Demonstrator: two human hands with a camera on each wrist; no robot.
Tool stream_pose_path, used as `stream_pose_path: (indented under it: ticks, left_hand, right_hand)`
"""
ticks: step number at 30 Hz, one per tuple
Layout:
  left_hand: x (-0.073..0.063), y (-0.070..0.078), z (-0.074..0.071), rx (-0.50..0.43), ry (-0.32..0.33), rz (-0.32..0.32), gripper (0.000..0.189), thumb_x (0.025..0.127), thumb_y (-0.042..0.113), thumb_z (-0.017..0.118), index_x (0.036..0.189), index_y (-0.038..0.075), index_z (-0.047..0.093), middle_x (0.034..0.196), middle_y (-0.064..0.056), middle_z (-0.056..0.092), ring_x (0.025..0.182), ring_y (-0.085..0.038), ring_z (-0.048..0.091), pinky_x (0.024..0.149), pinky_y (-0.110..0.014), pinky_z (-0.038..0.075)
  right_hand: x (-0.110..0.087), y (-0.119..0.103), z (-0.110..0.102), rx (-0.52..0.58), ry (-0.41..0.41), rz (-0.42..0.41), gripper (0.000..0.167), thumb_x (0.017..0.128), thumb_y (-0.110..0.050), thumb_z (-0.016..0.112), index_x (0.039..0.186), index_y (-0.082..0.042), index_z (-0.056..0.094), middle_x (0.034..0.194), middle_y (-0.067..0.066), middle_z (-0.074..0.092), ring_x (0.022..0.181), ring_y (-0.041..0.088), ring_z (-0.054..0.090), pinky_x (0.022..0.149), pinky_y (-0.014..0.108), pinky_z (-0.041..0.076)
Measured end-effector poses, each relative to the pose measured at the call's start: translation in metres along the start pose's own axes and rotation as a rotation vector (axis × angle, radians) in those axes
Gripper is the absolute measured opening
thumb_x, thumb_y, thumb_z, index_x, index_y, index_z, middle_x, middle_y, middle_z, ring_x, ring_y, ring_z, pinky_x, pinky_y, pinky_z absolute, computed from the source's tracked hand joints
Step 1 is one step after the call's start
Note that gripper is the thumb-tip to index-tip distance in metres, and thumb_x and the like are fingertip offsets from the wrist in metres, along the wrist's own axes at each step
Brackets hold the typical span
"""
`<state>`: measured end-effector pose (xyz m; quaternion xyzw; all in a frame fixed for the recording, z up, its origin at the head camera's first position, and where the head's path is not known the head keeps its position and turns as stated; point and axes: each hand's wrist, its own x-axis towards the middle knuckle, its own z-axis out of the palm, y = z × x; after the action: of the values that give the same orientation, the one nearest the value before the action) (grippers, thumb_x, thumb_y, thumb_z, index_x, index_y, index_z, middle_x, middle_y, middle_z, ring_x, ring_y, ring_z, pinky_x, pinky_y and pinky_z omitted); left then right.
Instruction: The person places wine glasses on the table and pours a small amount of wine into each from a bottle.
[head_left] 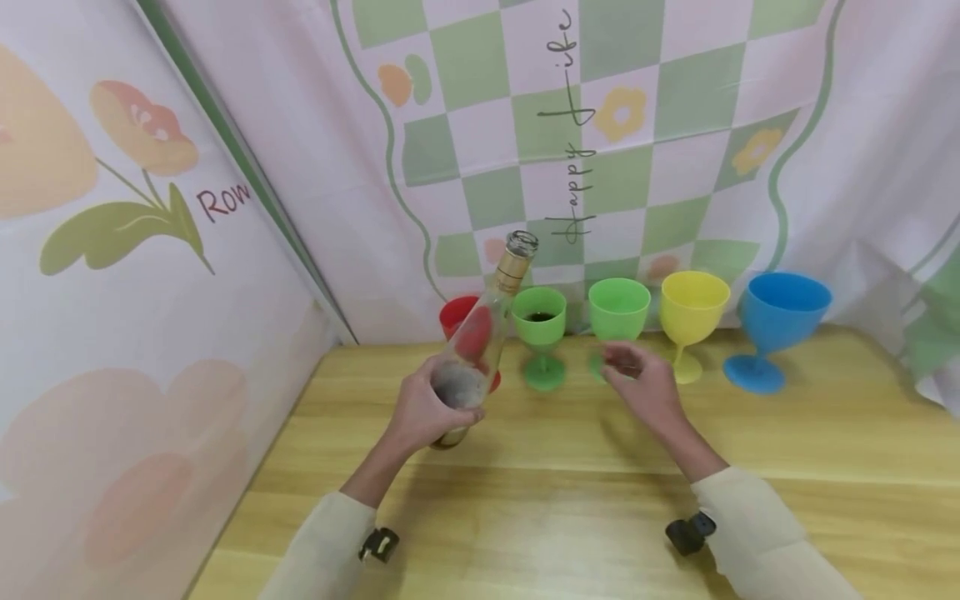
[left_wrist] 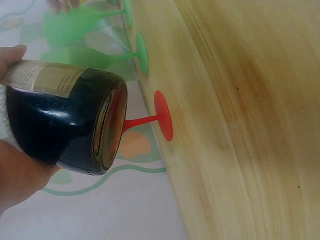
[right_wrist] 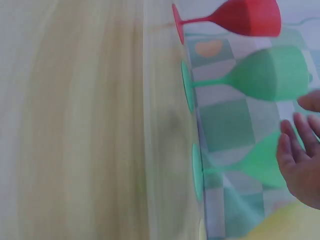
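My left hand (head_left: 423, 408) grips a glass bottle (head_left: 480, 333) round its lower body, its open neck leaning up and to the right. In the left wrist view the bottle (left_wrist: 65, 117) shows its dark base and a label. Behind it stands a red goblet (head_left: 457, 312), partly hidden. To its right is a green goblet (head_left: 540, 321) with dark liquid inside. My right hand (head_left: 643, 385), fingers loosely bent and holding nothing, is in front of a second green goblet (head_left: 619, 307), whose stem it partly covers. In the right wrist view the fingers (right_wrist: 295, 145) overlap that goblet's bowl.
A yellow goblet (head_left: 694, 304) and a blue goblet (head_left: 783, 312) continue the row to the right, along the back edge of the wooden table (head_left: 570, 517). A printed cloth (head_left: 480, 108) hangs right behind the row, and another patterned panel (head_left: 135, 333) borders the left side.
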<state>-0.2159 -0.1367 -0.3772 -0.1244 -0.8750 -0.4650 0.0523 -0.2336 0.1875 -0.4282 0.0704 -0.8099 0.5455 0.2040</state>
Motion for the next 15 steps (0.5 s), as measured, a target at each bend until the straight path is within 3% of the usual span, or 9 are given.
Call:
stream_pose_path:
  ticks: [2,5,8,11,15]
  left_hand:
    - [0.0,-0.001,0.0,-0.005,0.001,-0.003,0.08,0.064,0.025,0.093,0.135,0.008,0.059,0.118,-0.011,0.07,0.105,-0.028,0.066,0.087,-0.044,0.058]
    - [0.0,-0.002,0.0,-0.007,0.001,-0.007,0.081,0.064,0.025,0.093,0.135,0.008,0.058,0.118,-0.012,0.07,0.105,-0.028,0.066,0.087,-0.044,0.058]
    - [0.0,-0.003,0.0,-0.007,-0.003,-0.01,0.081,0.064,0.025,0.093,0.135,0.008,0.058,0.119,-0.012,0.069,0.105,-0.028,0.065,0.087,-0.044,0.058]
    - [0.0,-0.004,0.001,-0.004,-0.007,-0.005,0.081,0.064,0.024,0.093,0.135,0.007,0.058,0.119,-0.011,0.069,0.105,-0.027,0.065,0.087,-0.044,0.057]
    - [0.0,-0.005,0.001,-0.005,-0.01,0.012,0.079,0.065,0.021,0.093,0.135,0.008,0.058,0.121,-0.011,0.069,0.106,-0.028,0.065,0.088,-0.044,0.057]
  right_hand:
    - [0.0,0.002,-0.006,0.027,0.077,0.036,0.033,0.091,0.002,0.068,0.123,0.009,0.062,0.12,0.029,0.068,0.093,-0.011,0.06,0.082,0.003,0.048]
    - [0.004,0.006,-0.013,0.029,0.142,0.128,0.043,0.093,-0.005,0.068,0.133,0.005,0.056,0.131,0.024,0.063,0.102,-0.005,0.058,0.086,0.005,0.046]
    - [0.01,0.009,-0.019,0.002,0.126,0.192,0.058,0.094,-0.013,0.068,0.145,0.003,0.046,0.143,0.023,0.055,0.123,0.021,0.056,0.103,0.027,0.049]
    - [0.017,0.014,-0.022,0.014,0.064,0.203,0.074,0.094,-0.017,0.069,0.154,0.003,0.031,0.153,0.028,0.043,0.139,0.042,0.044,0.113,0.057,0.04]
    - [0.027,0.016,-0.022,0.045,-0.014,0.19,0.094,0.091,-0.021,0.074,0.16,-0.001,0.014,0.16,0.029,0.03,0.145,0.049,0.032,0.117,0.068,0.028]
